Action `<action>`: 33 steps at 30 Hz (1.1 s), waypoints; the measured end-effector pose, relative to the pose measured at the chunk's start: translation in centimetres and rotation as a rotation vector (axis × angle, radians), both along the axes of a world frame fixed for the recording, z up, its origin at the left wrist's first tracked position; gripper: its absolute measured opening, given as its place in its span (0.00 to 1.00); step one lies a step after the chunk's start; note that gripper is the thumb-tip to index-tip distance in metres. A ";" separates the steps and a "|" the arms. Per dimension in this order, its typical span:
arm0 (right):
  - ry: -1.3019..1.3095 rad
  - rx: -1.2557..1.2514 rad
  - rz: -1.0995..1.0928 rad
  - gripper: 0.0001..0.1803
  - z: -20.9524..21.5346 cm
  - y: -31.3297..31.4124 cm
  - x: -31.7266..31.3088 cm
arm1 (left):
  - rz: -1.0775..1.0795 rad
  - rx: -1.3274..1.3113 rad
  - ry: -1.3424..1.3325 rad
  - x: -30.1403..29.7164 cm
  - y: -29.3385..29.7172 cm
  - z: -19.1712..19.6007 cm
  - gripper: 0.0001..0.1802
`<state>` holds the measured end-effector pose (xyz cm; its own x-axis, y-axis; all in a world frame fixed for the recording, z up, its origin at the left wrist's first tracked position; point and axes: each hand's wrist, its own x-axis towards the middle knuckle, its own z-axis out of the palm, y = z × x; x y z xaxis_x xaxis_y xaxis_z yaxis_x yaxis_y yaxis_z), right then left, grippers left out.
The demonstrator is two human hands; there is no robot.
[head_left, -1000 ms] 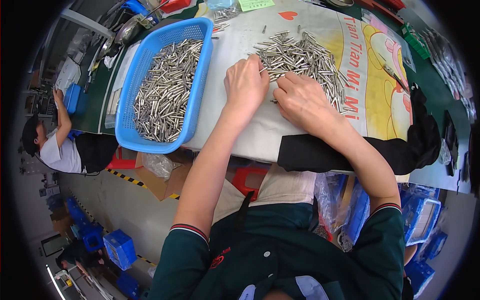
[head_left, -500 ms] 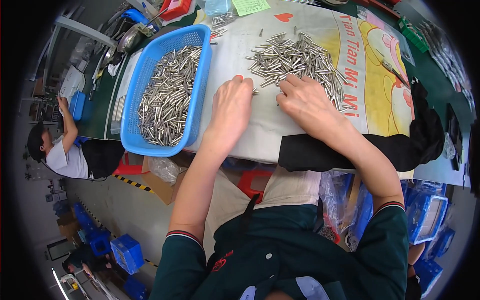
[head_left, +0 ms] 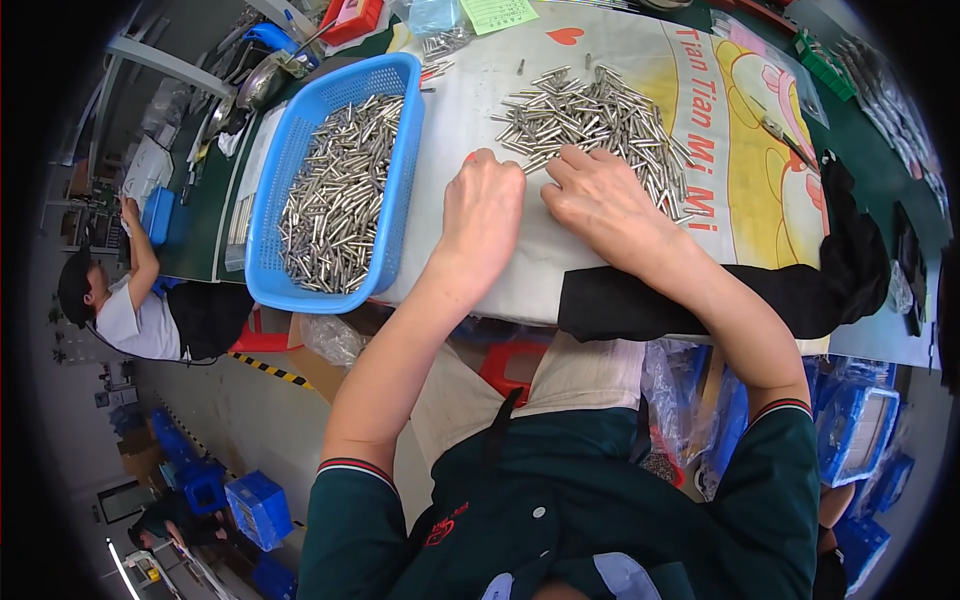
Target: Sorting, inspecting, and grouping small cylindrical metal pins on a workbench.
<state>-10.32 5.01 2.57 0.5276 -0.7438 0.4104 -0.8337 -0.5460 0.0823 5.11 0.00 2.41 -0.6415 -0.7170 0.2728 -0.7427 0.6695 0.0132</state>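
Observation:
On the cloth-covered table lies a loose pile of small silvery metal pins (head_left: 590, 112). Just in front of it is my right hand (head_left: 603, 203), its fingers curled closed beside the near edge of the pile. My left hand (head_left: 480, 208) is closed too, a short gap to the left of the right one. Both hands show their backs, so whatever sits in the fingers is hidden. To the left, a blue plastic basket (head_left: 404, 200) holds a large heap of similar metal pins (head_left: 340, 200).
Black cloth (head_left: 640, 303) lies along the table's front edge below my right forearm. Tweezers-like tool (head_left: 788, 143) rests at the right on the printed cloth (head_left: 750, 200). A green slip (head_left: 498, 12) and a red tray (head_left: 352, 20) are at the back. Another person (head_left: 125, 290) sits far left.
My left hand has moved right, closer to my right hand, which has shifted slightly left. The pin that showed beside my left fingers is out of sight.

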 end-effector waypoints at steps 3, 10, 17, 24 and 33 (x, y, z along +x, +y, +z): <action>0.037 0.025 -0.043 0.03 0.0 0.0 0.3 | 0.023 -0.043 -0.052 -0.5 0.1 0.2 0.03; -0.018 0.003 -0.086 0.03 -0.8 -0.4 0.2 | -0.122 -0.091 0.109 0.0 -0.9 -0.3 0.03; -0.881 -0.109 -0.030 0.06 -0.5 -1.2 -1.2 | -0.198 0.361 1.086 -1.2 -0.5 -1.8 0.06; -1.047 -0.049 -0.021 0.07 -1.1 -1.1 0.0 | -0.273 0.341 1.143 -1.0 0.1 -1.9 0.07; -1.065 -0.041 0.005 0.07 -1.4 -1.2 0.2 | -0.281 0.327 1.140 -0.6 0.1 -2.3 0.06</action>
